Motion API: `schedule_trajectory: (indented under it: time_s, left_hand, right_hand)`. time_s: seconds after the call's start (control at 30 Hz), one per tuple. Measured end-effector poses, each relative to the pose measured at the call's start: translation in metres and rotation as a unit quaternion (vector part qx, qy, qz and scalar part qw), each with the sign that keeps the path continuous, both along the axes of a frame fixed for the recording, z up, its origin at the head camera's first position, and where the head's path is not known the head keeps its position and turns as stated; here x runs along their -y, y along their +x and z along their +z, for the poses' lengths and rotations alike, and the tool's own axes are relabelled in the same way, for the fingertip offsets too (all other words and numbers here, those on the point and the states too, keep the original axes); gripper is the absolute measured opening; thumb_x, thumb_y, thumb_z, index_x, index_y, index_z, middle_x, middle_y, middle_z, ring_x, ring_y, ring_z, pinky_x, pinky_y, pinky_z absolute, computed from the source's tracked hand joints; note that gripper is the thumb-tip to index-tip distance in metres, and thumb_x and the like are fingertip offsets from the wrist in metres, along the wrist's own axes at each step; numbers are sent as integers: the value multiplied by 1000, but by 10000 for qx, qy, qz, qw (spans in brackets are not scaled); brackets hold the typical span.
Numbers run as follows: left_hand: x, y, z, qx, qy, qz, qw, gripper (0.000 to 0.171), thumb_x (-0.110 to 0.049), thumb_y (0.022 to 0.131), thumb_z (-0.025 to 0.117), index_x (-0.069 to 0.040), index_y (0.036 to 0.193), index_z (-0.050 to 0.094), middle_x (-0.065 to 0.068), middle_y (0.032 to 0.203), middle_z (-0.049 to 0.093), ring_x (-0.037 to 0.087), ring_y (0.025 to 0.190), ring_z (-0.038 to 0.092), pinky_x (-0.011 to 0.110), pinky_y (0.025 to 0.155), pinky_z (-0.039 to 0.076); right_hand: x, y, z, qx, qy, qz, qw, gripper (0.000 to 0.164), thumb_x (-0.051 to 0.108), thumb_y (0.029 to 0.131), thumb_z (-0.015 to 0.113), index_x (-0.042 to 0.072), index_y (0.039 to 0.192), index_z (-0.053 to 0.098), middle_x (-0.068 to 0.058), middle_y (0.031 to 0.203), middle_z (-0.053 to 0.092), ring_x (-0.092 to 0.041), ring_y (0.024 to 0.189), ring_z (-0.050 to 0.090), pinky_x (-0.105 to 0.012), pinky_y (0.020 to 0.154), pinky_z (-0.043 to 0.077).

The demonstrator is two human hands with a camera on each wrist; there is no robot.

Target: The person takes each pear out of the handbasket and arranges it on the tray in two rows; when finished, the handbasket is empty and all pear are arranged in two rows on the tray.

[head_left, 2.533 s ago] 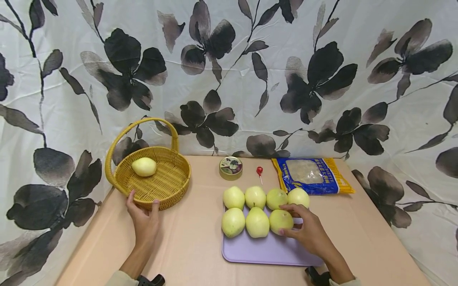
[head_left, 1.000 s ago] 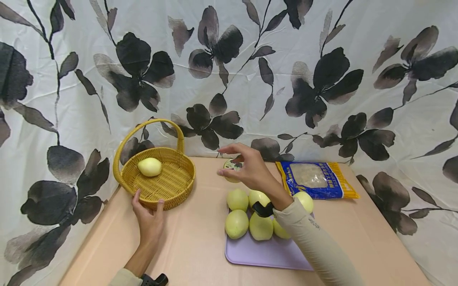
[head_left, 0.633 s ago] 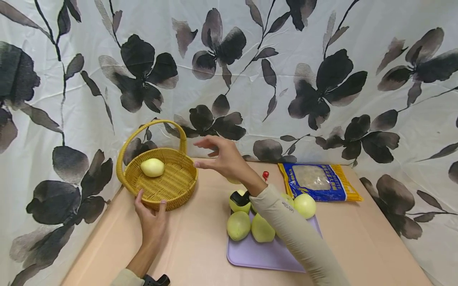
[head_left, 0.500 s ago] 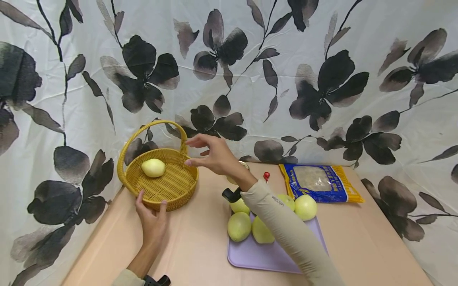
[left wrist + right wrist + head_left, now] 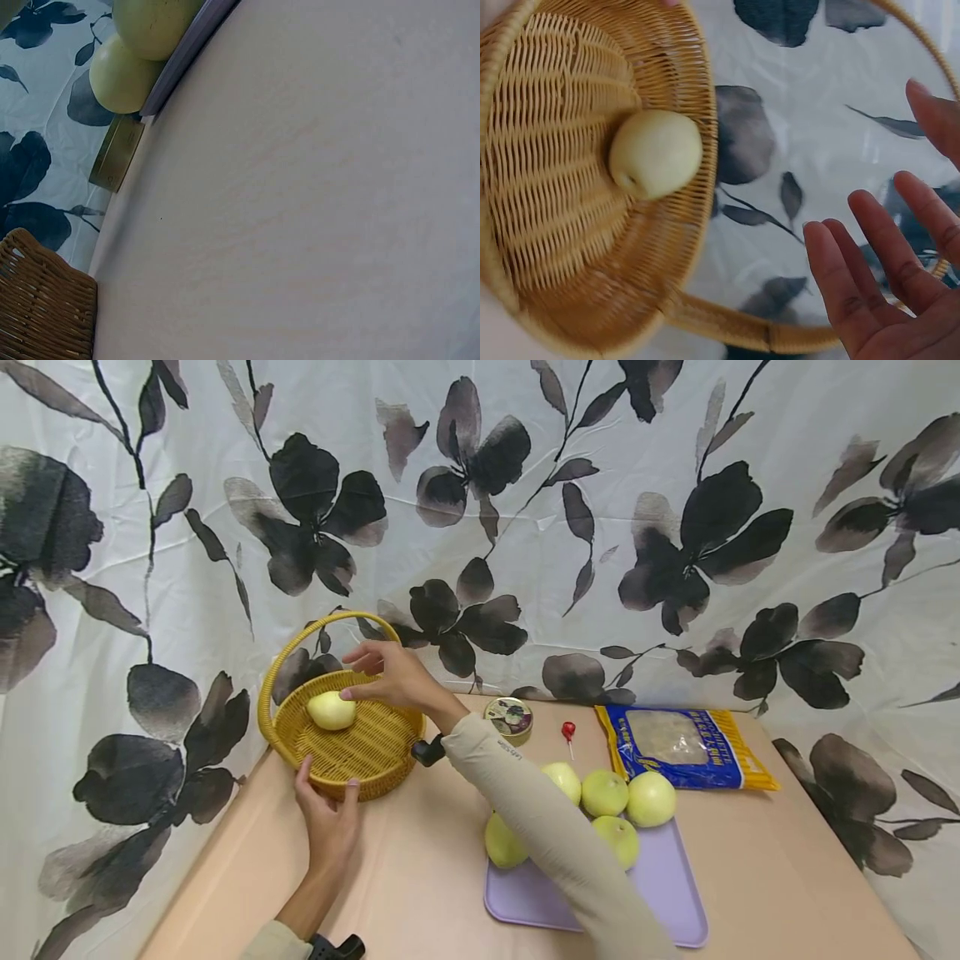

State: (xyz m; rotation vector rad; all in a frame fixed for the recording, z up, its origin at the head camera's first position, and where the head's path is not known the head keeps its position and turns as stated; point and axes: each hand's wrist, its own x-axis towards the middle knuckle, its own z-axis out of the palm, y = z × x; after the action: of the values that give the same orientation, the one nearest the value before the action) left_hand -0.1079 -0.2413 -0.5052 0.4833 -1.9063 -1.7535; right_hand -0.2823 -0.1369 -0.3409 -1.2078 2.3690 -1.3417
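Note:
A pale yellow-green pear [image 5: 331,711] lies in the left part of a yellow wicker basket [image 5: 375,768] with a tall hoop handle. My left hand [image 5: 330,835] grips the basket at its near side, finger and thumb spread at the rim. Over the basket is my right hand [image 5: 393,675], its thumb tip overlapping the pear in the head view. In the right wrist view this hand [image 5: 900,285] has loose, spread fingers and an empty palm, apart from the pear [image 5: 657,154]. The left wrist view shows only a basket corner [image 5: 45,300], without the hand.
Several pears [image 5: 651,799] sit on a purple tray [image 5: 690,893], partly hidden by my right sleeve. Behind the tray are a round gold tin [image 5: 508,718], a red lollipop [image 5: 568,729] and a blue-and-yellow bag [image 5: 675,747]. A floral curtain [image 5: 570,568] hangs behind the table.
My right hand has left a front pear on the tray and travelled left, past the tin, to above the basket. That pear still lies on the tray. The left hand keeps its place.

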Motion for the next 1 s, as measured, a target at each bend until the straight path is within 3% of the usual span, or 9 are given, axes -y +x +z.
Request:
schedule_trajectory:
  time_s: [0.27, 0.5, 0.73, 1.0]
  left_hand:
    - [2, 0, 1, 45, 22, -14, 10000, 84, -9, 109, 56, -33, 168, 1, 4, 176, -2, 33, 164, 17, 54, 134, 19]
    - [-2, -1, 0, -53, 7, 153, 9999, 83, -8, 108, 59, -28, 168, 6, 10, 174, 5, 33, 161, 24, 51, 133, 23]
    - [-3, -1, 0, -134, -66, 125, 9998, 82, -6, 108, 58, -24, 168, 6, 9, 174, 4, 33, 162, 21, 51, 134, 20]
    - [-3, 1, 1, -102, -35, 92, 9999, 84, -8, 108, 58, -27, 169, 4, 9, 175, 2, 35, 162, 19, 55, 134, 19]
  right_hand:
    - [42, -12, -26, 339, 28, -105, 9994, 49, 27, 86, 92, 13, 129, 72, -12, 131, 73, -30, 125, 68, -27, 93, 59]
    - [63, -19, -47, 303, 293, -383, 9984, 50, 27, 88, 90, 18, 132, 71, -9, 137, 72, -27, 129, 66, -31, 100, 58]
    - [76, -23, -60, 316, 604, -516, 9963, 56, 25, 89, 88, 18, 141, 68, -7, 148, 67, -24, 139, 60, -35, 112, 53]
    - [83, -20, -71, 287, 964, -258, 9946, 58, 22, 92, 85, 17, 146, 64, -4, 155, 61, -22, 143, 57, -31, 112, 52]
